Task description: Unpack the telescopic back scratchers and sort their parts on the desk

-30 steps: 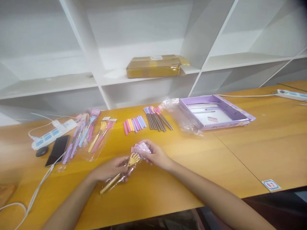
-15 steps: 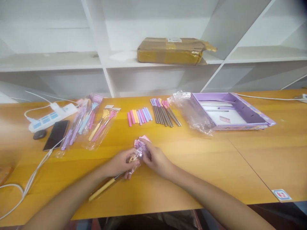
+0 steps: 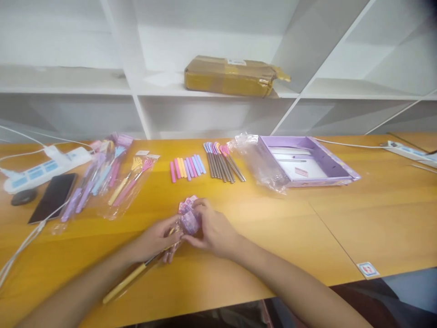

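Low in the middle, my left hand (image 3: 157, 239) is closed around a back scratcher in clear plastic. Its yellow handle (image 3: 124, 283) points down to the left, with a short metal rod above. The claw end is mostly hidden by my fingers. My right hand (image 3: 215, 230) pinches a small purple printed card (image 3: 190, 222) at the top of the plastic. Pink printed cards (image 3: 186, 205) fan out just behind it. Farther back are a row of coloured handle grips (image 3: 187, 167) and a bunch of metal rods with coloured claw heads (image 3: 223, 161).
Bagged back scratchers (image 3: 131, 180) lie at left, near a black phone (image 3: 53, 198), a dark mouse-like object (image 3: 23, 197) and a power strip (image 3: 48, 169). Clear plastic (image 3: 252, 164) rests against a purple box (image 3: 290, 183). A taped carton (image 3: 228, 76) stands on the shelf.
The view has shifted right. My right hand now has the purple card turned more clearly into view, with pink cards fanned behind it. My left hand still holds the back scratcher.
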A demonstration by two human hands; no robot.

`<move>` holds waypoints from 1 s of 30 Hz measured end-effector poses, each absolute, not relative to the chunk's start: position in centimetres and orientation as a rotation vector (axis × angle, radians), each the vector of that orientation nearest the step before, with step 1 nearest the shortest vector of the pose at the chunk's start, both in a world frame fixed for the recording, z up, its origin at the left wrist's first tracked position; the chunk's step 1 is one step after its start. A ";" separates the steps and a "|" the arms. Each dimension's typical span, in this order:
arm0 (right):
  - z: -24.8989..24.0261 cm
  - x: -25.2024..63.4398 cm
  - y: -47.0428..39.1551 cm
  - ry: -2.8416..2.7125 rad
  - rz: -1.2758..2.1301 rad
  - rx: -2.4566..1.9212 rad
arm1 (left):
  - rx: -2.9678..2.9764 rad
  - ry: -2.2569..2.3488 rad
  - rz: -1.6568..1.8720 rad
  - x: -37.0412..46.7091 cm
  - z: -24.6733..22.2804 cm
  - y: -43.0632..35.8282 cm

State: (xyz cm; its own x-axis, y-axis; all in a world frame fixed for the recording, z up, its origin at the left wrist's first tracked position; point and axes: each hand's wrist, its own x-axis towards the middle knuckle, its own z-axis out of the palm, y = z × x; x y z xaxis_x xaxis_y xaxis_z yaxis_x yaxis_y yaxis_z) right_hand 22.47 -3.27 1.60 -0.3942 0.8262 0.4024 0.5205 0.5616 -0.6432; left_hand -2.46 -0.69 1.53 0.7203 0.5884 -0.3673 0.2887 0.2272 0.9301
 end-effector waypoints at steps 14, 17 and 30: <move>2.8 24.3 -2.2 -2.159 0.569 -1.122 | 1.343 0.819 0.250 -2.3 1.5 -0.9; 2.8 24.0 -2.4 -2.093 0.671 -1.020 | 1.349 0.800 0.248 -2.3 1.4 -0.9; 0.9 25.9 1.3 -1.883 0.718 -1.231 | 1.398 0.833 0.071 -3.4 2.6 -0.8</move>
